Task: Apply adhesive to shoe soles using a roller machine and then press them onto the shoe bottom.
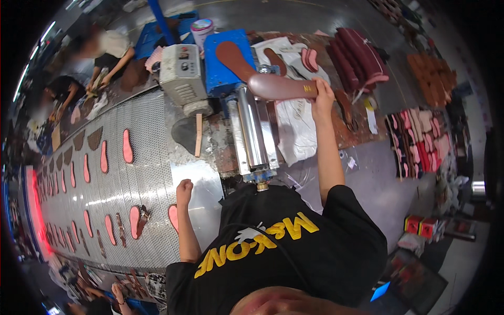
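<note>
Wide perforated metal conveyor belt [113, 173] fills the left half of the frame, curving from lower left to upper centre. Rows of flat pink and brown shoe insoles [127, 146] lie spaced along it, apart from one another.

Blue roller machine [227, 60] with long shiny steel cylinders [254, 134] sits at upper centre, beside a grey control box [181, 73]. A brown insole shape rests on the machine's blue top.

Cluttered tabletop [362, 131] at right of centre carries white plastic sheeting [296, 128] and stacks of dark red and pink insoles [357, 55] toward the upper right.

Right hand [321, 92], arm stretched to upper centre, is clamped around one end of a long pinkish-brown insole sheet [278, 86]. The sheet runs leftward from the hand, its far end at the top of the steel cylinders.

Left hand [184, 190], centre-left, is curled into a loose fist at the conveyor's near edge, just beside a pink insole [173, 216]; it seems to hold nothing, though the palm is hidden.

Handling judgement: the sheet looks light, thin and flexible, likely foam or leatherette, prone to drooping when held at one end. Pinching the end as shown gives control; supporting the middle would keep it flat.
</note>
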A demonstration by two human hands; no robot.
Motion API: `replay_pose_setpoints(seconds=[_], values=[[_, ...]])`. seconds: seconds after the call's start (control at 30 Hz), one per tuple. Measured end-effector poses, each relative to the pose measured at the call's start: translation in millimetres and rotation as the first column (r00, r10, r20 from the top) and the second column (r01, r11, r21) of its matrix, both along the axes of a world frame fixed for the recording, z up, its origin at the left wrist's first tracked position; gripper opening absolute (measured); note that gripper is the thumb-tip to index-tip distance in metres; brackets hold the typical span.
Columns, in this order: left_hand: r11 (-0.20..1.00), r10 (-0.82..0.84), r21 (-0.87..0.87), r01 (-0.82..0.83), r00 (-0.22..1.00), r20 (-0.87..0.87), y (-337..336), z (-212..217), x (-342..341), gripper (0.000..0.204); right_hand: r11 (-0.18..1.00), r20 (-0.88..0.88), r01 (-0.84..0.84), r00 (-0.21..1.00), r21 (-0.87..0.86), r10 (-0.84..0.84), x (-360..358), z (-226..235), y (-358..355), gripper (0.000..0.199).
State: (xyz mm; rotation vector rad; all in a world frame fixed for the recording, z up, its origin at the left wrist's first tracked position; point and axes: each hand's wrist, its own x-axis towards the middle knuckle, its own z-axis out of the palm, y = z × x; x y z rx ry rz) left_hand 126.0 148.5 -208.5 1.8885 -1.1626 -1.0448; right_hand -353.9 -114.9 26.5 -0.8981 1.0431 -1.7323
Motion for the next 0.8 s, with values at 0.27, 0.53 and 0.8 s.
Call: replay_pose_setpoints(seconds=[0.27,0.53,0.8], values=[[0.865,-0.469,-0.214,0.453,0.883,-0.028,-143.5,152.6,-96.6,0.049,0.992,-0.465,0.128,0.879,0.02,-0.104,-43.4,-96.0,62.5,0.021],[0.64,-0.635,-0.305,0.705,0.709,0.307,-163.8,195.8,-140.6,0.078,0.837,0.012,-0.329,0.933,0.438,0.36,30.5,-95.1,98.4,0.041],[0.68,-0.441,-0.252,0.689,0.658,0.61,-136.4,182.8,-68.5,0.076,0.335,-0.071,-0.341,0.599,0.878,0.797,-8.6,-195.4,198.5,0.032]])
